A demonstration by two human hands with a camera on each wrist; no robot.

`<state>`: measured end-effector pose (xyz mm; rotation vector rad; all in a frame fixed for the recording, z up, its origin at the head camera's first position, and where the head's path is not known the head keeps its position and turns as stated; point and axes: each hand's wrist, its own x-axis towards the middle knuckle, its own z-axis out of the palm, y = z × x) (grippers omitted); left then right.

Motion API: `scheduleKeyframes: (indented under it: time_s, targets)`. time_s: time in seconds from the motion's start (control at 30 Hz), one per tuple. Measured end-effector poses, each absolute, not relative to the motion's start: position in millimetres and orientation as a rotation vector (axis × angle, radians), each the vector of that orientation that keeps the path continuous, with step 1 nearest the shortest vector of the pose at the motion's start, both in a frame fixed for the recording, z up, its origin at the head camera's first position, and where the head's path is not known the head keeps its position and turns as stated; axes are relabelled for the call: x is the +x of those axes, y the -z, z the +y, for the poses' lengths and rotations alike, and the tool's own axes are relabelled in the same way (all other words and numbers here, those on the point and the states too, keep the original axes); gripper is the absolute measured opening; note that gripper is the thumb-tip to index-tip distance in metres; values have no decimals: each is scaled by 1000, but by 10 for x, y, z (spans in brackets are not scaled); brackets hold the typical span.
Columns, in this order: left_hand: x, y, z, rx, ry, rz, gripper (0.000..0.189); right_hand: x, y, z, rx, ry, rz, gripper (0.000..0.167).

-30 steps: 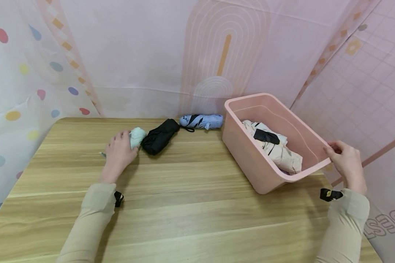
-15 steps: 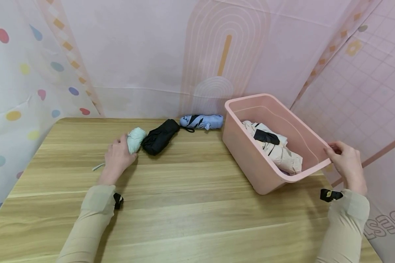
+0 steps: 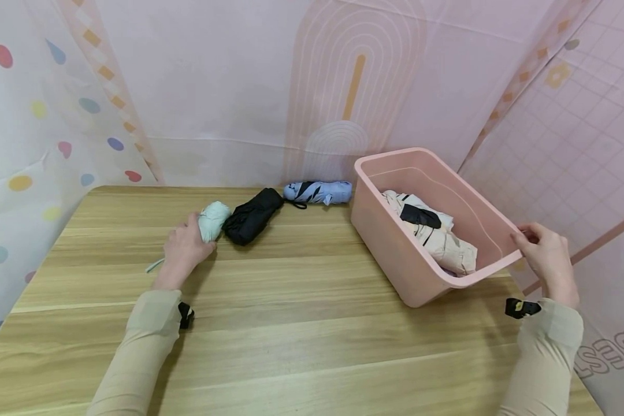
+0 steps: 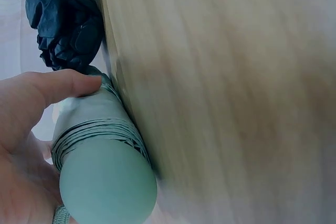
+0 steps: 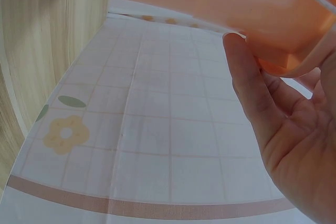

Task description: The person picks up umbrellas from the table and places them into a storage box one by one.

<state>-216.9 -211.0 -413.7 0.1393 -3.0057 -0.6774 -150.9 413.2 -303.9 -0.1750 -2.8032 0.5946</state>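
Note:
My left hand (image 3: 183,248) grips a mint-green folded umbrella (image 3: 214,221) on the table at left. In the left wrist view the thumb lies along the umbrella's (image 4: 102,124) rolled fabric, and its round smooth handle end faces the camera. A thin strap (image 3: 155,265) pokes out past the hand. Just beyond lies a black folded umbrella (image 3: 253,216). At the right, my right hand (image 3: 548,257) pinches the near corner rim of a pink plastic bin (image 3: 379,242). The right wrist view shows thumb and fingers around the bin's rim (image 5: 278,69).
A blue folded umbrella (image 3: 319,192) lies at the table's back edge, close to the bin. Inside the bin are several pale folded umbrellas (image 3: 444,245), one with a black band (image 3: 420,216). Patterned cloth (image 3: 229,86) hangs behind and beside the wooden table (image 3: 291,335).
The left hand has shifted slightly left and closer, with the mint-green umbrella turning a little and its strap showing more. The right hand and bin stay put.

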Motion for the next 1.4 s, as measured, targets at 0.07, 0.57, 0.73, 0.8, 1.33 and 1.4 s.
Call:
scheduleKeyframes:
  time_s: [0.07,0.57,0.73,0.8,1.33,1.4]
  targets:
    - [-2177,4129,-2112,144,687,-3017,76,-1512,3041,4136,-173,-591,-2800,36]
    - [-2199,4125,-2145,108,804,-2979,73,-1514,3026,4134,-177,-575,-2802,35]
    - [-2187,4128,-2150,120,829,-2964,71,-1513,3026,4132,-173,-578,-2802,35]
    - [-2182,4132,-2151,130,832,-2956,70,-1512,3026,4133,-168,-573,-2799,35]
    - [-2163,4097,-2160,183,860,-2920,67,-1512,3022,4133,-158,-589,-2795,35]
    - [-2159,4070,-2158,185,870,-2914,67,-1512,3022,4133,-160,-590,-2803,35]
